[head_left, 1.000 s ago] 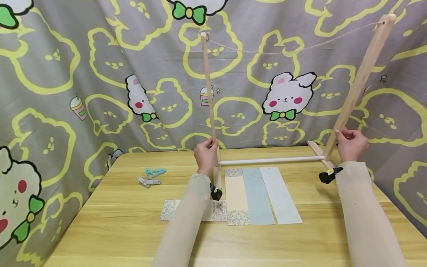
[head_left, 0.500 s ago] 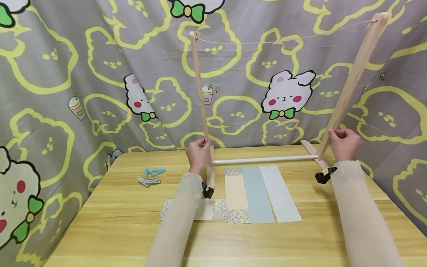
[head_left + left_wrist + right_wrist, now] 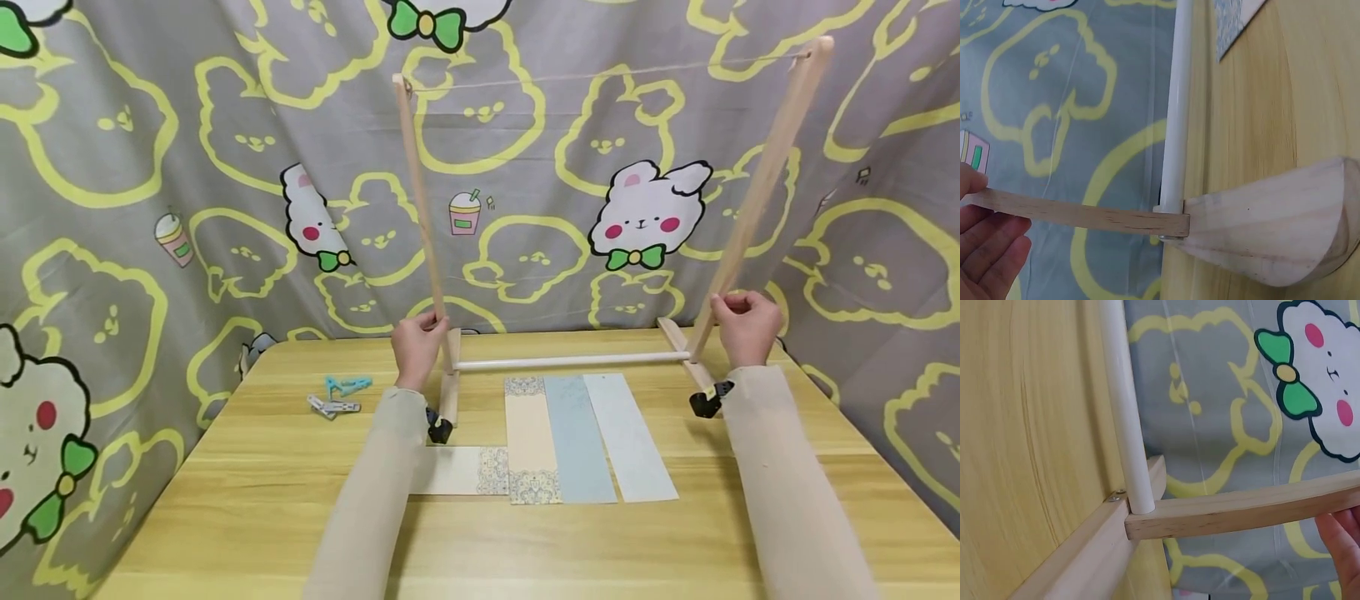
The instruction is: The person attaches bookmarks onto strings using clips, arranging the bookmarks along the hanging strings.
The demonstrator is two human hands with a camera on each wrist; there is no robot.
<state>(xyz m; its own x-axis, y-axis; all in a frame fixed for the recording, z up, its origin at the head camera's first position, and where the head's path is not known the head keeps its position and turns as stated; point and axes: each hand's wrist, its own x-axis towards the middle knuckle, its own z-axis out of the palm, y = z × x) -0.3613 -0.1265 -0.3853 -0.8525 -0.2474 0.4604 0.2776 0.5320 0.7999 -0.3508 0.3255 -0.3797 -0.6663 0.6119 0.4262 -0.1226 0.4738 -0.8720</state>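
A wooden rack stands on the table with two tall uprights, a white rod point(image 3: 570, 361) low between them and a thin string point(image 3: 600, 76) across the top. My left hand point(image 3: 417, 346) pinches the left upright point(image 3: 422, 196) low down, between thumb and fingers. On the other side my right hand point(image 3: 747, 327) pinches the right upright point(image 3: 767, 179) at a similar height. The left wrist view has the left wooden foot point(image 3: 1266, 225) where the rod meets the upright. In the right wrist view, fingertips point(image 3: 1335, 534) touch the upright's underside; the rest of that hand is cut off.
In front of the rack lie paper strips: beige patterned point(image 3: 531, 433), blue point(image 3: 581, 442), pale point(image 3: 632, 437) and one crosswise point(image 3: 457, 472), partly under my left sleeve. Blue clips point(image 3: 347, 386) and grey clips point(image 3: 333, 407) lie at left. A printed curtain point(image 3: 540, 283) hangs behind the table.
Both hands have moved left together with the rack, past the strips. The string, sagging a second ago, is now nearly straight. Strips and clips stay in place.
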